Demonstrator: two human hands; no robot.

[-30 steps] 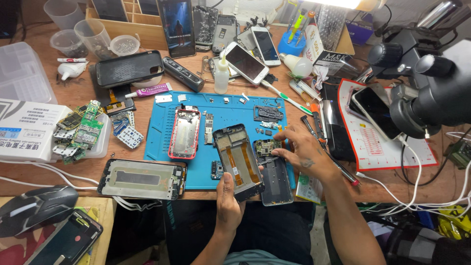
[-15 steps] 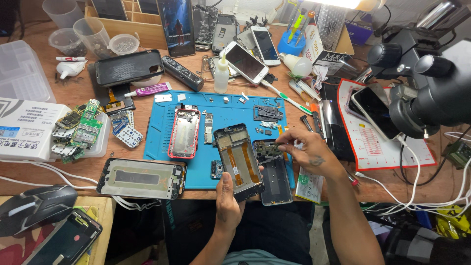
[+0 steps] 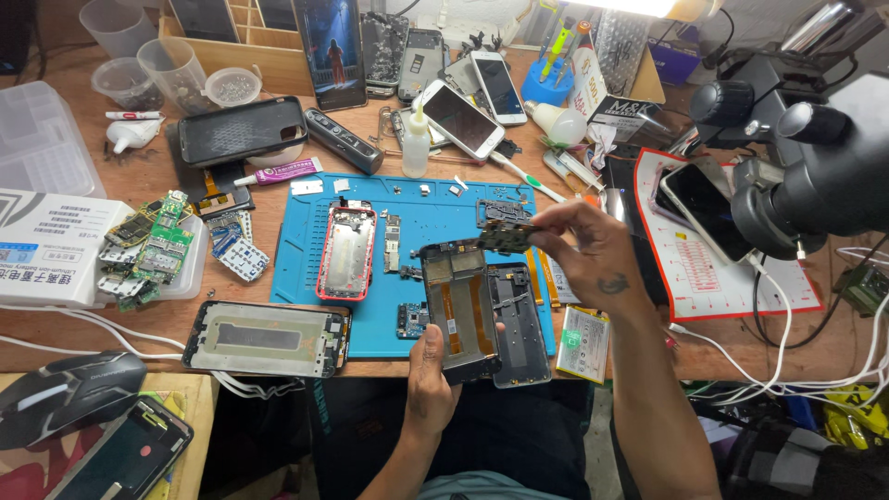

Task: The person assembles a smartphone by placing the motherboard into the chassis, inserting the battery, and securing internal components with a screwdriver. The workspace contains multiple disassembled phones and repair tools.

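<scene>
The left hand (image 3: 428, 370) grips the opened phone (image 3: 458, 310) by its lower edge, steadying it over the blue mat (image 3: 435, 208). The right hand (image 3: 593, 259) pinches a small circuit board (image 3: 505, 239) just above the phone's top.

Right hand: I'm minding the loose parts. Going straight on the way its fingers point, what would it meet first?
The right hand points left, pinching a small circuit board. Likely first: the bare logic board, then the red phone frame; height unclear.

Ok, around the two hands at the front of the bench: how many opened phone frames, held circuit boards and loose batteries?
Opened phone frames: 4 (red frame, wide silver frame, dark frame in the left hand, grey frame beside it)
Held circuit boards: 1 (small circuit board in the right hand)
Loose batteries: 1 (battery)
Total: 6
</scene>
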